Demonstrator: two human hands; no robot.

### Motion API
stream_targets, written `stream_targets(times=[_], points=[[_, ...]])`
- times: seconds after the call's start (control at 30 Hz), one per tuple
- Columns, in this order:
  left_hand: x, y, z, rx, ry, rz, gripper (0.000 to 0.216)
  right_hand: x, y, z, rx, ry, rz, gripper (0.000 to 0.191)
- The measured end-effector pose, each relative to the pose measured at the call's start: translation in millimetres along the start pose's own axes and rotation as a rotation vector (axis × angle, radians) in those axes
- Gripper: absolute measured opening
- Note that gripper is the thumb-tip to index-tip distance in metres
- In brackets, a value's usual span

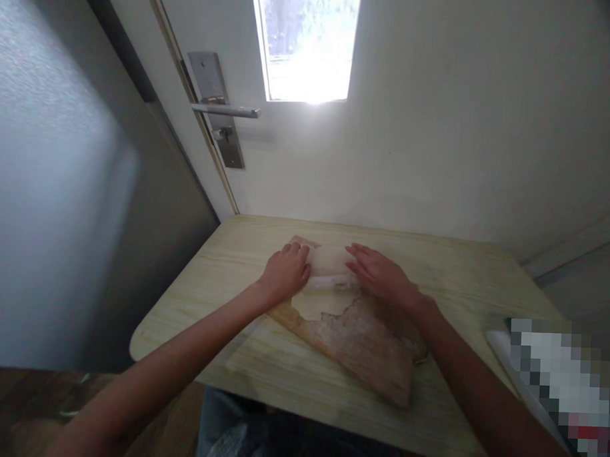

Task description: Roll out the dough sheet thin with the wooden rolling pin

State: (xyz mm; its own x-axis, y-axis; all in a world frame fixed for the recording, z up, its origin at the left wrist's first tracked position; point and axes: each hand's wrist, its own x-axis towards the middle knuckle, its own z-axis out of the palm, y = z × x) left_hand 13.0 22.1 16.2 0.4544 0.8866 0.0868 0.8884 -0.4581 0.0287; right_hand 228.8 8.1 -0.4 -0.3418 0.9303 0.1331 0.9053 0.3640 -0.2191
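A sheet of pale dough [322, 305] with a ragged near edge lies on a floured wooden board [363, 347]. Across the dough runs a whitish, flour-dusted rolling pin [333, 281]; its ends are hidden under my hands. My left hand [286, 271] is closed over the left end, fingers together and bent down. Over the right end rests my right hand [383, 276], palm down, its fingers reaching forward past the pin, slightly apart. Both hands also lie close to the dough's sides.
The board sits askew on a light wooden table [234, 253]. Behind stands a white door [428, 126] with a metal handle [229, 110] and a bright window [311, 49]. A pixelated object [560, 384] lies at the right. At left is a grey panel [49, 233].
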Motion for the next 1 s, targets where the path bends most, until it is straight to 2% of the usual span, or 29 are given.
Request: stream_targets(times=[0.1, 0.17, 0.37, 0.57, 0.8, 1.0], points=[[5.5, -2.9, 4.1, -0.013, -0.016, -0.029, 0.034, 7.3, 5.8, 4.8, -0.074, -0.123, 0.072, 0.050], [8.8, -8.7, 7.8, -0.027, -0.053, -0.053, 0.041, 7.5, 7.9, 8.6, -0.087, -0.146, 0.096, 0.049], [19.6, -24.7, 22.9, -0.089, -0.161, -0.063, 0.055, 2.1, 5.3, 9.5, -0.107, -0.127, 0.080, 0.052], [7.5, -18.4, 19.6, -0.114, -0.210, -0.055, 0.055, -7.6, -0.9, 8.7, -0.096, -0.085, 0.068, 0.051], [-16.0, -8.5, 15.4, -0.014, -0.080, 0.054, 0.048, -29.8, -11.2, 7.3, -0.108, -0.043, 0.015, 0.049], [-36.4, 0.3, 11.8, -0.021, -0.056, 0.078, 0.047, -53.7, -23.9, 6.6, -0.152, 0.015, -0.030, 0.046]])
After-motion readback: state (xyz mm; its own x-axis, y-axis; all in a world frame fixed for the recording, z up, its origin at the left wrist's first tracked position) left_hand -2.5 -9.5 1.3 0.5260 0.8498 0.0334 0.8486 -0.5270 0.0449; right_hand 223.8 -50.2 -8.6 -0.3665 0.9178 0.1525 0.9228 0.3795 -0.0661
